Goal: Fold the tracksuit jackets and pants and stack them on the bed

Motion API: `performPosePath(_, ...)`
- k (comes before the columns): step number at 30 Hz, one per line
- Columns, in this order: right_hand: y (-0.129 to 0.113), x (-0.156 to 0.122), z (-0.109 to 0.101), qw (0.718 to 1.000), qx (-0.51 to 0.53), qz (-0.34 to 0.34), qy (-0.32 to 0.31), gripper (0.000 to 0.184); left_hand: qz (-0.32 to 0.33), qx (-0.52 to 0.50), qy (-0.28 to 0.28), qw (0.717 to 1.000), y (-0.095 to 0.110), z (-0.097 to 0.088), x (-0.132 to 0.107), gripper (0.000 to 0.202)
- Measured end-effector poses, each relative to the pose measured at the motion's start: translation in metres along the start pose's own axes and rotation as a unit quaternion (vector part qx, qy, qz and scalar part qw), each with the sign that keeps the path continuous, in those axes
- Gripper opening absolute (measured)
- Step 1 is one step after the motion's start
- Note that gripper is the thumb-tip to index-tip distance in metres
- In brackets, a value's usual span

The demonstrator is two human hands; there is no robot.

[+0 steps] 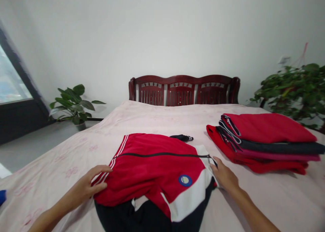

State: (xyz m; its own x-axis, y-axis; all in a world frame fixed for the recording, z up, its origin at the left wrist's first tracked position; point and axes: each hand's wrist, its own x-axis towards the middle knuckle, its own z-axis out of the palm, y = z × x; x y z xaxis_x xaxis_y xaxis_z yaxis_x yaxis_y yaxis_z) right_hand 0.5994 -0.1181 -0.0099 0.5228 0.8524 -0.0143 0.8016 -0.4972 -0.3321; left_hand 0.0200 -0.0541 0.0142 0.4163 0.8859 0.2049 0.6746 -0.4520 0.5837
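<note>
jacket (149, 167) between left hand (82, 188), right hand (224, 176)

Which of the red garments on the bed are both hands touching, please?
The red zip jacket with white stripes and a blue badge, under the left hand and right hand; the others lie folded in the stack beside it.

A track jacket (152, 167) lies on the near part of the bed (152, 115), the left hand (98, 183) on its left edge and the right hand (224, 176) at its right edge. A stack of folded clothes (264, 140) sits on the bed just right of the jacket. The headboard (184, 89) stands at the bed's far end. Left of the bed, a potted plant (73, 105) stands on the floor (33, 147), with a window (12, 76) farther left. A leafy plant (294, 89) rises beyond the bed's right side.
</note>
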Motion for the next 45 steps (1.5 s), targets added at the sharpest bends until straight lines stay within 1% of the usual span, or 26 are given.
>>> performPosePath(3, -0.01, -0.017, -0.006, 0.993, -0.04, -0.051, 0.098, 0.051, 0.052, 0.036, -0.017, 0.998, 0.01, -0.003, -0.026, 0.042)
performPosePath(5, -0.025, -0.043, -0.011, 0.975, -0.031, -0.144, 0.167, 0.045, 0.064, 0.052, -0.024, 0.996, 0.014, 0.0, -0.039, 0.04)
performPosePath(6, -0.037, -0.061, -0.012, 0.962, -0.005, -0.204, 0.18, 0.042, 0.062, 0.056, -0.021, 0.996, 0.014, 0.003, -0.042, 0.039)
performPosePath(7, -0.05, -0.081, -0.013, 0.95, 0.032, -0.265, 0.163, 0.037, 0.054, 0.058, -0.016, 0.997, 0.013, 0.006, -0.044, 0.038)
performPosePath(9, -0.082, -0.128, -0.008, 0.922, 0.097, -0.373, 0.04, 0.031, 0.033, 0.06, -0.005, 0.998, 0.012, 0.012, -0.042, 0.036)
performPosePath(11, -0.118, -0.173, 0.007, 0.891, 0.103, -0.436, -0.079, 0.034, 0.005, 0.066, 0.006, 0.998, 0.011, 0.017, -0.036, 0.036)
performPosePath(13, -0.151, -0.208, 0.028, 0.874, 0.068, -0.458, -0.15, 0.071, -0.016, 0.079, 0.019, 0.997, 0.013, 0.019, -0.029, 0.038)
performPosePath(14, -0.165, -0.221, 0.039, 0.874, 0.037, -0.453, -0.172, 0.088, -0.018, 0.086, 0.023, 0.996, 0.015, 0.019, -0.026, 0.038)
performPosePath(15, -0.176, -0.229, 0.048, 0.873, 0.001, -0.45, -0.189, 0.093, -0.012, 0.091, 0.025, 0.995, 0.016, 0.018, -0.024, 0.037)
performPosePath(17, -0.19, -0.235, 0.056, 0.868, -0.046, -0.445, -0.217, 0.07, 0.014, 0.099, 0.024, 0.995, 0.018, 0.013, -0.02, 0.034)
performPosePath(19, -0.191, -0.231, 0.05, 0.856, -0.011, -0.456, -0.242, 0.044, 0.039, 0.107, 0.021, 0.993, 0.017, 0.008, -0.02, 0.03)
performPosePath(22, -0.181, -0.212, 0.017, 0.815, 0.18, -0.413, -0.365, 0.018, 0.055, 0.113, 0.017, 0.992, 0.01, 0.001, -0.022, 0.026)
performPosePath(24, -0.176, -0.194, -0.007, 0.757, 0.337, -0.325, -0.457, 0.016, 0.055, 0.113, 0.017, 0.992, 0.002, -0.002, -0.026, 0.025)
performPosePath(25, -0.175, -0.183, -0.017, 0.727, 0.418, -0.279, -0.467, 0.017, 0.054, 0.114, 0.019, 0.992, -0.002, -0.002, -0.029, 0.025)
performPosePath(26, -0.174, -0.172, -0.025, 0.704, 0.499, -0.236, -0.446, 0.019, 0.054, 0.116, 0.019, 0.992, -0.006, -0.002, -0.031, 0.026)
performPosePath(28, -0.174, -0.145, -0.031, 0.679, 0.63, -0.16, -0.342, 0.021, 0.061, 0.128, 0.009, 0.99, -0.013, 0.0, -0.037, 0.027)
performPosePath(29, -0.173, -0.13, -0.029, 0.678, 0.666, -0.13, -0.282, 0.021, 0.069, 0.14, 0.004, 0.988, -0.016, 0.001, -0.041, 0.028)
performPosePath(30, -0.17, -0.115, -0.025, 0.69, 0.678, -0.107, -0.23, 0.022, 0.077, 0.156, 0.002, 0.985, -0.018, 0.003, -0.044, 0.029)
performPosePath(31, -0.165, -0.101, -0.019, 0.715, 0.667, -0.101, -0.186, 0.025, 0.084, 0.174, 0.005, 0.981, -0.019, 0.005, -0.047, 0.03)
performPosePath(33, -0.147, -0.076, -0.005, 0.8, 0.583, -0.081, -0.119, 0.03, 0.094, 0.212, 0.013, 0.973, -0.022, 0.008, -0.053, 0.032)
performPosePath(35, -0.119, -0.059, 0.006, 0.87, 0.481, -0.086, -0.065, 0.034, 0.107, 0.239, 0.017, 0.965, -0.023, 0.01, -0.058, 0.033)
performPosePath(38, -0.067, -0.051, 0.014, 0.946, 0.292, -0.129, 0.053, 0.044, 0.137, 0.259, 0.028, 0.956, -0.02, 0.012, -0.063, 0.032)
performPosePath(39, -0.049, -0.053, 0.015, 0.96, 0.227, -0.141, 0.079, 0.05, 0.141, 0.261, 0.036, 0.954, -0.018, 0.012, -0.064, 0.033)
performPosePath(41, -0.018, -0.059, 0.017, 0.972, 0.138, -0.181, 0.056, 0.06, 0.142, 0.256, 0.045, 0.955, -0.013, 0.014, -0.064, 0.034)
performPosePath(43, 0.002, -0.066, 0.019, 0.965, 0.091, -0.245, 0.0, 0.071, 0.14, 0.239, 0.048, 0.96, -0.007, 0.019, -0.062, 0.031)
performPosePath(45, 0.009, -0.072, 0.021, 0.952, 0.059, -0.301, -0.012, 0.075, 0.137, 0.217, 0.05, 0.965, 0.0, 0.024, -0.058, 0.026)
